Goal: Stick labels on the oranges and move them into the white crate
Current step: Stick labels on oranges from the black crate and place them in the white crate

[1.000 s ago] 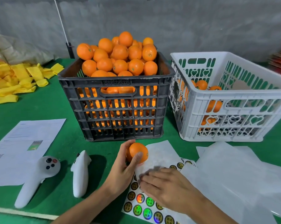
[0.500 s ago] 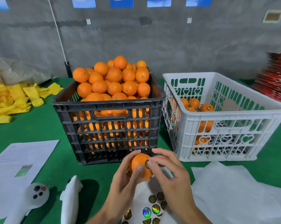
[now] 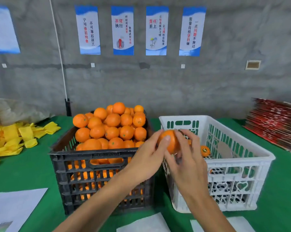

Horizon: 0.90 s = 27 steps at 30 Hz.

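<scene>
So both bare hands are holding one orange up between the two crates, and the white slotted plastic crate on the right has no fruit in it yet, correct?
Not quite. The head view shows the white slotted plastic crate already holds at least one labelled orange. The rest stands: the left hand and right hand both hold one orange up between the white crate and the black plastic crate.

Bright orange oranges (image 3: 110, 129) fill a black crate (image 3: 98, 178) beside a white crate (image 3: 238, 166) with heart cut-outs. The tablecloth (image 3: 29, 173) is green, with yellow sleeves (image 3: 12, 139) on it.
</scene>
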Tool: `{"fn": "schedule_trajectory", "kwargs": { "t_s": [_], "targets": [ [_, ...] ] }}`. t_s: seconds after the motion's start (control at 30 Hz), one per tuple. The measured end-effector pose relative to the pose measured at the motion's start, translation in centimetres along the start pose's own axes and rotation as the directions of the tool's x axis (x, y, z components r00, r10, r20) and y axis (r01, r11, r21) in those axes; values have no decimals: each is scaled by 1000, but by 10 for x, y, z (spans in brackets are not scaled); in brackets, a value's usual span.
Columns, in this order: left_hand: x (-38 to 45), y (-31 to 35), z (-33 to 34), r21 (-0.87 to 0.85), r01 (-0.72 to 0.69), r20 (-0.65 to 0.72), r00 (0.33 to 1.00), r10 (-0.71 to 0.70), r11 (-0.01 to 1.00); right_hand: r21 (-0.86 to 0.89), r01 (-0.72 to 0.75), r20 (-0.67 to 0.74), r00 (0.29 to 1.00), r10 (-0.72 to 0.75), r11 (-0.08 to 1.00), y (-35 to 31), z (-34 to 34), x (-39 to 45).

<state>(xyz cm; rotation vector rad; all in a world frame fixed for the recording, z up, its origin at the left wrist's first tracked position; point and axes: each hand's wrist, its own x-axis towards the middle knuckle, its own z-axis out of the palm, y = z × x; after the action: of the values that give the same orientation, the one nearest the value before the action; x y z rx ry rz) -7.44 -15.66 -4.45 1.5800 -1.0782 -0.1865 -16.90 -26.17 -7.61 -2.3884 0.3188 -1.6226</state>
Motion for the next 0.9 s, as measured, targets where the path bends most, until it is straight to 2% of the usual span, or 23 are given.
{"fn": "schedule_trajectory", "kwargs": {
  "t_s": [0.03, 0.1, 0.13, 0.17, 0.2, 0.27, 0.33, 0.43, 0.63, 0.8, 0.9],
  "targets": [
    [7, 5, -6, 10, -38, -18, 999, 38, 999, -12, -12, -39, 999, 12, 1000, 7, 0, 8],
    [21, 12, -29, 87, -99, -170, 979, 113, 991, -39, -32, -80, 996, 29, 999, 21, -1, 18],
    [32, 11, -45, 242, -83, -250, 957, 145, 967, -54, -64, -63, 996, 60, 997, 28, -1, 20],
    [42, 7, -63, 432, -14, -292, 944, 155, 902, -76, -108, -27, 994, 107, 991, 35, 0, 21],
    [50, 2, -81, 585, 89, -293, 950, 107, 807, -98, -153, 12, 988, 155, 983, 40, 2, 19],
    [59, -17, -109, 698, 302, -271, 951, -152, 649, -92, -214, 75, 972, 222, 972, 49, 6, 11],
    [62, -39, -124, 704, 409, -252, 908, -333, 581, 13, -269, 93, 959, 267, 963, 54, 7, 6],
    [67, -58, -133, 727, 428, -201, 880, -430, 536, 266, -422, 110, 907, 407, 867, 56, 6, 7],
    [76, -64, -134, 777, 394, -132, 865, -485, 491, 490, -500, 142, 854, 500, 714, 48, 6, 14],
    [78, -62, -131, 869, 364, -133, 824, -550, 335, 569, -524, 175, 831, 529, 634, 42, 7, 15],
    [82, -65, -131, 884, 345, -118, 818, -563, 316, 601, -518, 161, 825, 542, 609, 42, 7, 14]
  ]
}}
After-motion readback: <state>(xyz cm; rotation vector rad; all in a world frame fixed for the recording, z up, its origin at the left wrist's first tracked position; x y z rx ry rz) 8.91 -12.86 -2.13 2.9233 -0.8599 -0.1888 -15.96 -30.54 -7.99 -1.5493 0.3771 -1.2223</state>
